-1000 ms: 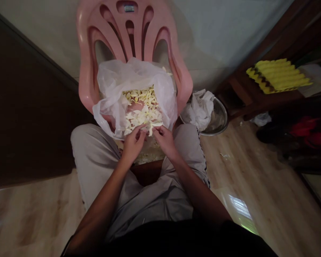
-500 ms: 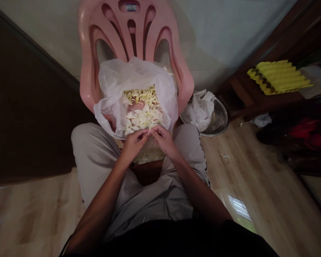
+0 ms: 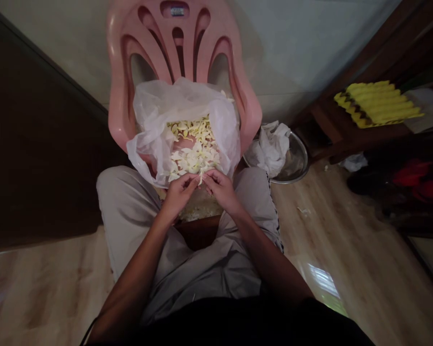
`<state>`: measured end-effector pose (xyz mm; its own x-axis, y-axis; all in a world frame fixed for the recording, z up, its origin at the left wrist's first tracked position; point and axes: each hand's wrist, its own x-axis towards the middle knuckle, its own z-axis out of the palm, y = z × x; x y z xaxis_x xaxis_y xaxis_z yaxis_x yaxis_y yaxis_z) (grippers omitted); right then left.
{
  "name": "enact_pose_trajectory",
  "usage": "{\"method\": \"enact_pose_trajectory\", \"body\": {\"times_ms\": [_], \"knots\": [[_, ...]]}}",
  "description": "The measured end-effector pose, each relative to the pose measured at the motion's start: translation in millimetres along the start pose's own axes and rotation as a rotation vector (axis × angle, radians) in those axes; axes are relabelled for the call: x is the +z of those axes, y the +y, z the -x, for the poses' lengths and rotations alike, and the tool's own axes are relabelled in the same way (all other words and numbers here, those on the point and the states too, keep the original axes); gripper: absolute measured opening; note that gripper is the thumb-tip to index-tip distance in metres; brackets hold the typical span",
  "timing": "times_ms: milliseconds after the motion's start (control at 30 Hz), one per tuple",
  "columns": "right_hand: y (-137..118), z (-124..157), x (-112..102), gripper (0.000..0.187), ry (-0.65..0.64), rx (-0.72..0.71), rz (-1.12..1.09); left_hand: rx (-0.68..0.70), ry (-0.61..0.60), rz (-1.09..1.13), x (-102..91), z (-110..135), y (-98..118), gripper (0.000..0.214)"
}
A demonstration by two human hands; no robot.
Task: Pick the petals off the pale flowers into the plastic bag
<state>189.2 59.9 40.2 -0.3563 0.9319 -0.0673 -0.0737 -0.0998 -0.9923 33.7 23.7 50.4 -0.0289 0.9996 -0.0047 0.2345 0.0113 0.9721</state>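
A clear plastic bag (image 3: 155, 120) lies open on the seat of a pink plastic chair (image 3: 182, 43) in front of my knees. It holds a heap of pale yellow-white pieces (image 3: 193, 149), like petals or peeled cloves. My left hand (image 3: 178, 192) and my right hand (image 3: 222, 188) meet at the bag's near edge, fingertips pinched together on one small pale piece (image 3: 200, 179). More pale bits (image 3: 198, 210) lie lower down between my knees.
A metal bowl (image 3: 296, 163) with crumpled white plastic (image 3: 270, 144) stands on the wooden floor right of the chair. Dark wooden furniture (image 3: 332, 129) with a yellow ribbed item (image 3: 378, 103) is at the right. A dark wall (image 3: 39, 158) runs along the left.
My two hands have drawn closer together at the bag's near edge and now pinch one small piece between them. The bag and chair have stayed put.
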Motion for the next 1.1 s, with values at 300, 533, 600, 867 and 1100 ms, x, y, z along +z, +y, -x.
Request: {"method": "enact_pose_trajectory", "body": {"times_ms": [300,533,600,867,1100], "knots": [[2,-2,-3,0.033,0.084,-0.02,0.002,-0.157,0.492,0.194,-6.0,-9,-5,0.015],[5,-4,-8,0.027,0.113,-0.025,0.027,-0.105,0.48,0.192,-5.4,-5,-3,0.051],[6,-4,-6,0.025,0.101,-0.034,0.035,-0.058,0.383,0.067,-1.7,-3,-4,0.041],[3,-1,-5,0.028,0.061,-0.053,0.141,0.089,0.01,-0.225,6.7,1,-1,0.026],[-1,-1,-2,0.029,0.01,-0.061,0.103,0.087,-0.007,-0.2,4.9,2,1,0.034]]}}
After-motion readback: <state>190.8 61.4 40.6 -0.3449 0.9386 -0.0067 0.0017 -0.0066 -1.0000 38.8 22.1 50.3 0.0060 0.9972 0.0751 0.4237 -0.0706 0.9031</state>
